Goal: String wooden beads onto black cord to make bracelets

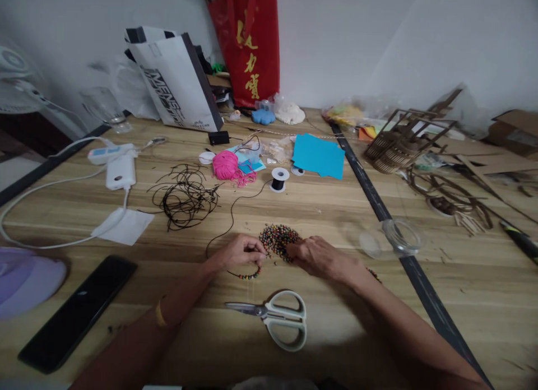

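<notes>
My left hand (239, 251) is pinched on a thin black cord with a short run of coloured beads (249, 275) hanging below it. The cord (231, 213) runs back over the wooden table (319, 210) to a small spool (278, 179). My right hand (313, 254) rests palm down at the near right edge of a pile of small coloured beads (277, 238), fingers curled among them. White-handled scissors (275, 317) lie shut just in front of both hands.
A tangle of black cord (185, 196), pink yarn (226, 166), blue paper (318, 154) and a clear plastic jar (397, 238) lie around. A black phone (78, 311) and white power bank (120, 171) sit left. Bags (176, 82) stand at the back; wooden model parts (403, 140) right.
</notes>
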Available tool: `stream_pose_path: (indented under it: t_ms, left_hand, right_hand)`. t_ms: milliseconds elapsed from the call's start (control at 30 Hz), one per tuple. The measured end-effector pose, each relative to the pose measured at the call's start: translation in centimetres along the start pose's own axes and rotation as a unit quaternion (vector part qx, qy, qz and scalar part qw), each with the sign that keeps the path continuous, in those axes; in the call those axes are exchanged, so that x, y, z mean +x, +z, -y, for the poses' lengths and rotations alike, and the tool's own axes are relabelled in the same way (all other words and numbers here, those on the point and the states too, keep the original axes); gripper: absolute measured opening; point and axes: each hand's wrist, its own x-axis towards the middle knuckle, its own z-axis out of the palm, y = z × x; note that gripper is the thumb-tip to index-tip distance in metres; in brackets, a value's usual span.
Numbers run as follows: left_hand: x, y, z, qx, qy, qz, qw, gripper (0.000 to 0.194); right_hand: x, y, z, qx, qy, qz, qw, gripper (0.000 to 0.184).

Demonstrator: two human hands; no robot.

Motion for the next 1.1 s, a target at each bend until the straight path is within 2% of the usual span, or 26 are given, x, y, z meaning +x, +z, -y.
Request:
stream_pose_path:
  t_ms: [133, 433, 667, 800, 867, 967, 1033, 1100]
  left_hand:
    - [0.0, 0.0, 0.1, 0.003, -0.003, -0.005, 1.000, 0.019]
    - [0.0, 0.1, 0.2, -0.003, -0.003, -0.001, 1.000, 0.020]
    - [0.0, 0.2, 0.2, -0.017, 0.001, -0.003, 1.000, 0.020]
    - [0.1, 0.2, 0.5, -0.009, -0.005, -0.002, 1.000, 0.020]
    - [0.1, 0.1, 0.5, -0.010, -0.002, 0.001, 1.000, 0.020]
    - [0.1, 0.1, 0.5, -0.008, 0.011, 0.005, 1.000, 0.020]
    - [0.0, 0.0, 0.4, -0.002, 0.017, 0.010, 1.000, 0.021]
    - [0.0, 0.0, 0.3, 0.008, 0.018, 0.009, 1.000, 0.021]
  right_hand:
    - [0.0, 0.2, 0.6, -0.014, 0.011, 0.002, 1.000, 0.004]
    - [1.0, 0.5, 2.0, -0.003, 0.026, -0.008, 1.000, 0.006]
    - [1.1, 0.6, 1.5, 0.013, 0.005, -0.046, 0.999, 0.004]
    - [-0.4, -1.0, 1.9, 0.108, -0.041, -0.134, 0.984, 0.018]
    - [-2.2, -2.3, 2.8, 0.227, -0.089, -0.173, 0.954, 0.023]
    - [-5.5, -3.7, 4.5, 0.360, -0.190, -0.151, 0.901, 0.030]
    - [-7.0, -3.6, 5.1, 0.351, -0.258, -0.133, 0.890, 0.030]
    - [-7.5, -2.5, 5.2, 0.286, -0.284, -0.147, 0.904, 0.027]
